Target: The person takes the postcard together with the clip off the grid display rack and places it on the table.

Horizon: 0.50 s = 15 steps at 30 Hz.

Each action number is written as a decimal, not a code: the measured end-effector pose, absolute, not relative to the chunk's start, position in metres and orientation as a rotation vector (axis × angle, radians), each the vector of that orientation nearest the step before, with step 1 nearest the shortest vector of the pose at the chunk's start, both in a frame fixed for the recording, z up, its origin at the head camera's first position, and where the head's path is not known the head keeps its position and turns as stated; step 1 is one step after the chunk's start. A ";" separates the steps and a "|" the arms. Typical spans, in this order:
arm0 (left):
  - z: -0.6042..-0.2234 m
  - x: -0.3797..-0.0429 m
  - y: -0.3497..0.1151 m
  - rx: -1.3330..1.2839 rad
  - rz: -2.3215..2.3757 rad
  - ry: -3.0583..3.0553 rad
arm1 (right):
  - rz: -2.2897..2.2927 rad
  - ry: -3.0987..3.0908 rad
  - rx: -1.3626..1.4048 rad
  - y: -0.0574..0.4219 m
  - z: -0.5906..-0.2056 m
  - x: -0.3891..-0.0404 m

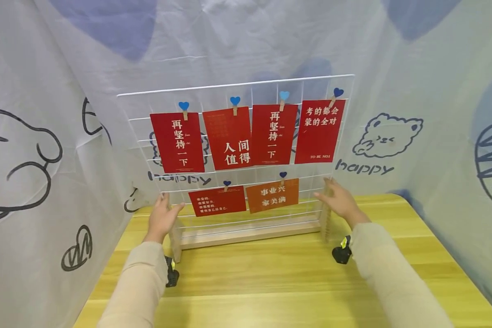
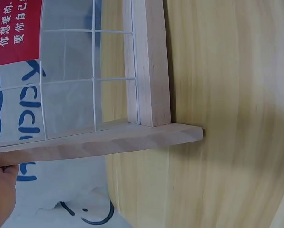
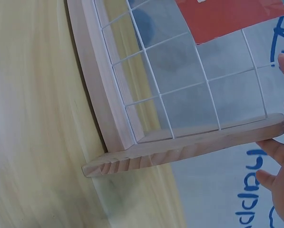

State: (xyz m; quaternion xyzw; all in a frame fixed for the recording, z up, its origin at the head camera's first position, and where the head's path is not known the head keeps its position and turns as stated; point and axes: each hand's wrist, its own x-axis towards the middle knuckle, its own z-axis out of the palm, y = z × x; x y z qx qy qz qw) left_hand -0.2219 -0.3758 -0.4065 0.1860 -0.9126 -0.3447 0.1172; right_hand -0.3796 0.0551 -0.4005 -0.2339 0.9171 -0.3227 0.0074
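Note:
A white wire grid [image 1: 266,173] stands upright in a wooden base [image 1: 250,236] with a side post at each end. Several red cards [image 1: 273,136] hang in its upper row from wooden clips with blue hearts [image 1: 235,100]. Below them hang a red card [image 1: 217,201] and an orange card [image 1: 272,196], each clipped too. My left hand [image 1: 162,217] holds the left side post [image 2: 84,145], thumb pointing inward in the head view. At the right side post [image 3: 194,142], my right hand [image 1: 339,200] has its thumb and fingers on either side of the rounded end.
The stand rests on a light wood table [image 1: 246,282]. Close behind and at the sides hangs a white cloth [image 1: 238,41] with cartoon prints. Black wrist devices [image 1: 341,255] sit under both sleeves.

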 end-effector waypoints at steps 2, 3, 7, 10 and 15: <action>-0.407 -0.222 -0.376 0.547 -1.022 -2.664 | -1.000 2.880 -0.732 0.056 -0.403 -0.380; -0.407 -0.223 -0.376 0.544 -1.025 -2.662 | -1.007 2.879 -0.729 0.057 -0.403 -0.380; -0.406 -0.224 -0.375 0.526 -1.034 -2.659 | -1.013 2.870 -0.706 0.060 -0.404 -0.379; -0.406 -0.224 -0.374 0.510 -1.018 -2.656 | -0.997 2.862 -0.692 0.061 -0.404 -0.378; -0.408 -0.222 -0.377 0.512 -1.006 -2.657 | -0.980 2.851 -0.692 0.056 -0.402 -0.377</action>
